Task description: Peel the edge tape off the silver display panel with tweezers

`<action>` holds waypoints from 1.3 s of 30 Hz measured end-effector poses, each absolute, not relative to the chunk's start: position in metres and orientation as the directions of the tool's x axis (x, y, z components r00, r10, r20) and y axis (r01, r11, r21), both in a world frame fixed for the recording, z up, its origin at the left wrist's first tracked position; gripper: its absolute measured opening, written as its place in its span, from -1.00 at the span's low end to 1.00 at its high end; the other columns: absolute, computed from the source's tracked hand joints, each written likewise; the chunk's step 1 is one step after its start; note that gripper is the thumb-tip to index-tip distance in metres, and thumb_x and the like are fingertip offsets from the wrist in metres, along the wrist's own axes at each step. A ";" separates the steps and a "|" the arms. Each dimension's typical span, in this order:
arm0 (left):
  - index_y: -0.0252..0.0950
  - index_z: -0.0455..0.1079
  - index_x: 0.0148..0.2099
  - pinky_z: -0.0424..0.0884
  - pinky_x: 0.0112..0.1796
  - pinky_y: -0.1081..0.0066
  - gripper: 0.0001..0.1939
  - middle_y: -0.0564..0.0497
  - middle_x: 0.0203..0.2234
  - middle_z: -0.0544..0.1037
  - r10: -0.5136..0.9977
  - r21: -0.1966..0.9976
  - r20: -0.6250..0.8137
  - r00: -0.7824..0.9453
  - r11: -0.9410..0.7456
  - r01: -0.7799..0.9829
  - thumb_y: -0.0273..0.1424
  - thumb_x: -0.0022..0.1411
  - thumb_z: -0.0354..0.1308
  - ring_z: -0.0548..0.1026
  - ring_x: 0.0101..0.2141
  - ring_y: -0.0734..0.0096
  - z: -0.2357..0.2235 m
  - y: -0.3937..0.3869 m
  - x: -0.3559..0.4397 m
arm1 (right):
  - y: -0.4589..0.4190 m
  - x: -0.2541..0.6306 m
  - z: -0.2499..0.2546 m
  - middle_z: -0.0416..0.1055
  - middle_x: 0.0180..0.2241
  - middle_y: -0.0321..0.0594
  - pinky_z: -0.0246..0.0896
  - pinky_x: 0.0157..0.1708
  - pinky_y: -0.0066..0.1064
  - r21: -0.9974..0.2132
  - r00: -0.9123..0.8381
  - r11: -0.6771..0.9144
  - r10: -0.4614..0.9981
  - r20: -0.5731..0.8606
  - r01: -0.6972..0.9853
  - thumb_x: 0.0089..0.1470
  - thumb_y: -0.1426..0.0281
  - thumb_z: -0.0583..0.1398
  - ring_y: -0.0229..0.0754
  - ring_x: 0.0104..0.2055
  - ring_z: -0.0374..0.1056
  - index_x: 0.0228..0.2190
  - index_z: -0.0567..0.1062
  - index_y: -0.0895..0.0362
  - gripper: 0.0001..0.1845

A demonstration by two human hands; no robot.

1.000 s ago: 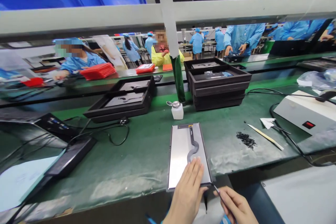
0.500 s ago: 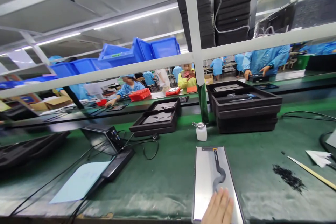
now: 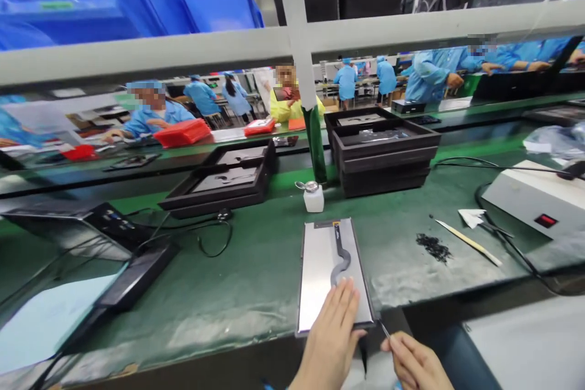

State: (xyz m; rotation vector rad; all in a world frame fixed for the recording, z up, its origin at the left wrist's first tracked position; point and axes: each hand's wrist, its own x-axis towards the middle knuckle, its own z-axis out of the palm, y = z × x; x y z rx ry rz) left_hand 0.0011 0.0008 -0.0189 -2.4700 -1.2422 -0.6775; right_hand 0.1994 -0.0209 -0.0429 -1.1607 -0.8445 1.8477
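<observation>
As left fingers point(image 3: 340, 303) rest flat on the panel point(image 3: 317, 274), right fingers point(image 3: 406, 354) pinch a tool point(image 3: 385, 329)!
Scraps point(image 3: 433, 248) lie right; near corner point(image 3: 369, 322) seemingly unfinished.

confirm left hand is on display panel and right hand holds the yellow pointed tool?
Wrong tool: in the head view, the right hand holds a thin metallic tool; the yellow pointed tool lies on the bench. The left hand is on the display panel.

Silver panel point(image 3: 319, 274) flat on green bench point(image 3: 256, 286), slim tool point(image 3: 384, 329) by its corner
</observation>
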 end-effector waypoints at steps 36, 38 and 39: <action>-0.43 -0.08 0.41 0.37 0.12 0.23 -0.38 -0.20 0.25 0.29 0.690 -0.025 0.527 0.496 -0.571 0.821 -0.63 0.33 -0.14 0.24 0.25 0.20 -0.013 -0.001 0.003 | -0.031 0.202 -0.024 -0.02 -0.75 -0.59 -0.48 -0.75 -0.59 -0.785 -0.194 -0.471 0.882 -0.430 -0.401 -0.22 -0.14 0.37 -0.57 -0.75 -0.34 -0.54 0.45 0.19 -0.38; -0.43 -0.06 0.40 0.37 0.12 0.24 -0.39 -0.20 0.25 0.29 0.685 -0.034 0.531 0.499 -0.571 0.820 -0.63 0.33 -0.14 0.24 0.25 0.19 -0.014 -0.001 0.003 | -0.030 0.203 -0.030 -0.02 -0.76 -0.59 -0.48 -0.76 -0.60 -0.788 -0.195 -0.473 0.881 -0.431 -0.395 -0.23 -0.16 0.36 -0.57 -0.76 -0.34 -0.52 0.47 0.19 -0.36; -0.44 -0.05 0.40 0.37 0.12 0.23 -0.39 -0.20 0.25 0.29 0.685 -0.036 0.531 0.499 -0.571 0.820 -0.63 0.33 -0.14 0.23 0.26 0.19 -0.014 -0.001 0.003 | -0.030 0.204 -0.033 -0.02 -0.77 -0.60 -0.48 -0.76 -0.60 -0.788 -0.202 -0.477 0.879 -0.432 -0.390 -0.25 -0.18 0.35 -0.56 -0.77 -0.34 -0.51 0.48 0.19 -0.35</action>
